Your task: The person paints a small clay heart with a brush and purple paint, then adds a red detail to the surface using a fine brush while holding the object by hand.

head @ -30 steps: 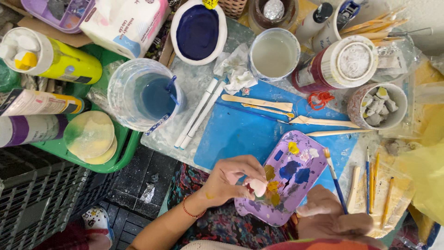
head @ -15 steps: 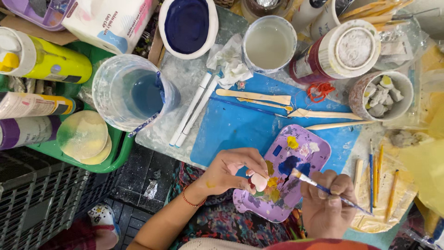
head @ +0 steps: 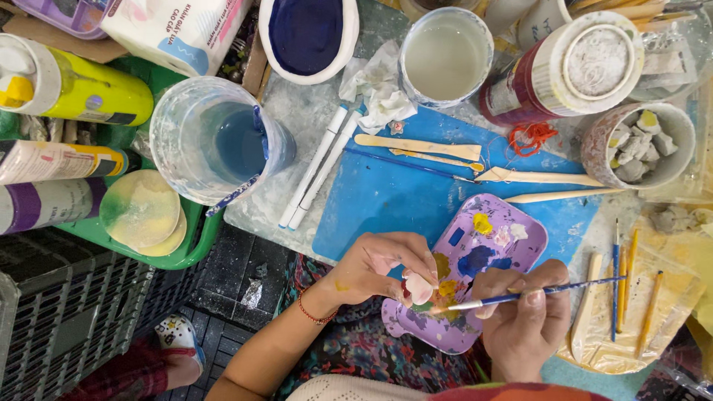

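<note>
My left hand [head: 386,267] pinches a small pale clay piece [head: 419,288] over the near corner of a purple paint palette [head: 512,256] dotted with yellow, blue, white and orange paint. My right hand [head: 523,315] grips a thin blue-handled paintbrush [head: 549,289] held almost level, its tip touching the clay piece. The palette rests on a blue mat [head: 386,197] at the table's front edge, above my lap.
Wooden sculpting tools [head: 420,146] and two white pens [head: 316,169] lie on the mat. Behind stand a cup of blue water [head: 223,141], a cup of cloudy water [head: 444,53], a jar [head: 572,70] and a bowl of clay bits [head: 642,145]. More brushes [head: 624,282] lie right. A green tray [head: 186,249] sits left.
My right hand came up from my lap with the brush and brought its tip to the clay piece. My left hand stays at the palette's corner with the piece.
</note>
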Demonstrator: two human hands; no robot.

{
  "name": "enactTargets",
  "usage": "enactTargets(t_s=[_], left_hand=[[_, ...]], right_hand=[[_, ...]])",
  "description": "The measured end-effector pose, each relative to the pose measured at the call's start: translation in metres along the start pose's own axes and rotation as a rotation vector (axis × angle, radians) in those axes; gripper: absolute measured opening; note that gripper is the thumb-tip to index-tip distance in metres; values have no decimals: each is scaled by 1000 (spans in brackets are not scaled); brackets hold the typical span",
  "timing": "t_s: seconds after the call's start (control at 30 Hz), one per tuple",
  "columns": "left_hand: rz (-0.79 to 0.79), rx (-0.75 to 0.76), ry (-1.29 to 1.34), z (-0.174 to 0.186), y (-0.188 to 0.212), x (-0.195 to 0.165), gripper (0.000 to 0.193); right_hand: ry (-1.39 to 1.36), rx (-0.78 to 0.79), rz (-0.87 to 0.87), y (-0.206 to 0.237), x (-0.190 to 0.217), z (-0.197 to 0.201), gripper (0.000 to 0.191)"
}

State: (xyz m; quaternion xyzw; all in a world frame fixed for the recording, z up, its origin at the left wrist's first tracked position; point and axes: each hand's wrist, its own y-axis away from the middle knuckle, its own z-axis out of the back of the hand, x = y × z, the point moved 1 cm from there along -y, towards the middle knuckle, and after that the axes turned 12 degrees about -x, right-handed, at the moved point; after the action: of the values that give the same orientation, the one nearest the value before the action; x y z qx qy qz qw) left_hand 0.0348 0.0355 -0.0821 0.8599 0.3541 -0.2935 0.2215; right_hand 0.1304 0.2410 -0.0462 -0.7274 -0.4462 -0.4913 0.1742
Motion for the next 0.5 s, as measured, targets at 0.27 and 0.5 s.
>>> enactTargets(t_s=[0.27, 0.5], left_hand=[[-35, 9, 11, 0, -2, 9, 36], [8, -10, 81, -1, -2, 10, 38]], right_hand=[[177, -45, 230, 2, 0, -2, 26], [179, -83, 267, 9, 3, -6, 31]])
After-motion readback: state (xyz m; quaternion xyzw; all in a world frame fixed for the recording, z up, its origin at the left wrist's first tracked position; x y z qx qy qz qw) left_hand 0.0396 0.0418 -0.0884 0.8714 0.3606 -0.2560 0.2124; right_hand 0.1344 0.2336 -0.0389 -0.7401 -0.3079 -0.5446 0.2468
